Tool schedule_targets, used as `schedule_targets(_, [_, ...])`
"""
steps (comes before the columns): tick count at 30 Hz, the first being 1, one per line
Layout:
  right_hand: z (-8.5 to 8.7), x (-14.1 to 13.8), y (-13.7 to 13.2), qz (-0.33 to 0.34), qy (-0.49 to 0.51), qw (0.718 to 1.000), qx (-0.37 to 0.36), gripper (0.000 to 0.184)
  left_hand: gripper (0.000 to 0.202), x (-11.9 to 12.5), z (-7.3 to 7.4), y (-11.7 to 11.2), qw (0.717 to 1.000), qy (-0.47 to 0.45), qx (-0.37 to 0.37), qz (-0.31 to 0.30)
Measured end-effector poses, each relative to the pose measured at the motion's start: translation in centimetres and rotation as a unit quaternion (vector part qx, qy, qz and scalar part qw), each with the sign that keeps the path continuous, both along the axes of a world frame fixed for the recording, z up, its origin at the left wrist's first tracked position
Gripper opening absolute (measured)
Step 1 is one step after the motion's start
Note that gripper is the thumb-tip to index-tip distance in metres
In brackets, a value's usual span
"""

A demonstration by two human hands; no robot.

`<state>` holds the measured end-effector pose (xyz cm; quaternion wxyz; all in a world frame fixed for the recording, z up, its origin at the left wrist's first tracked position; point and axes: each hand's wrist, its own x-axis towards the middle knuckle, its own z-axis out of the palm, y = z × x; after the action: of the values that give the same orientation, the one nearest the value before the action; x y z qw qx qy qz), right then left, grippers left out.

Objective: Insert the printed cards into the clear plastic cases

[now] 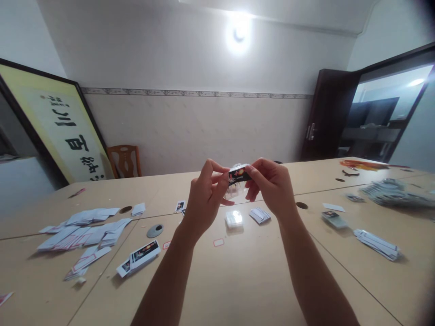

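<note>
In front of me, above the table, my left hand (pixel 205 197) and my right hand (pixel 273 184) pinch a small dark printed card (pixel 239 174) at its two ends. Orange and white print shows on its black face. Something clear, like plastic, shows behind and below the card, partly hidden by my fingers. On the table under my hands sits a small clear plastic box (pixel 234 219). To its right is a little pile of white slips (pixel 260 215). Printed cards (pixel 144 253) lie stacked left of my left forearm.
Piles of white paper pieces (pixel 81 233) spread over the left of the table (pixel 244 276). At right are a bundle of white strips (pixel 377 244), clear packets (pixel 335 219) and a heap of clear plastic packets (pixel 390 192). A grey ring (pixel 155 231) lies left. A wooden chair (pixel 124 160) stands behind.
</note>
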<state>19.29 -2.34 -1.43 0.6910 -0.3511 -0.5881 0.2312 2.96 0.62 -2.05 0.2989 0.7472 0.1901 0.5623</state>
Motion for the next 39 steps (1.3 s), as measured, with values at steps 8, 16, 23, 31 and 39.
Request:
schedule_targets(8, [-0.8, -0.5, 1.0, -0.029, -0.022, 0.998, 0.052, 0.022, 0.034, -0.3, 0.4, 1.0, 0.992, -0.036, -0.113, -0.051])
schedule_targets(16, [-1.3, -0.9, 1.2, -0.043, -0.031, 0.993, 0.108, 0.022, 0.035, -0.1, 0.5, 1.1, 0.989, -0.042, -0.128, -0.060])
schedule_targets(23, [-1.3, -1.4, 1.2, -0.056, -0.040, 0.989, 0.132, 0.022, 0.034, -0.5, 0.8, 0.9, 0.989, -0.043, -0.126, -0.059])
schedule_targets(31, [-1.5, -1.7, 1.2, -0.082, -0.067, 0.982, 0.154, 0.021, 0.035, -0.9, 0.7, 1.5, 0.988, -0.046, -0.131, -0.069])
schedule_targets(39, [-1.7, -1.8, 1.2, -0.107, -0.091, 0.970, 0.199, 0.020, 0.036, -0.8, 0.8, 1.5, 0.985, -0.046, -0.146, -0.078])
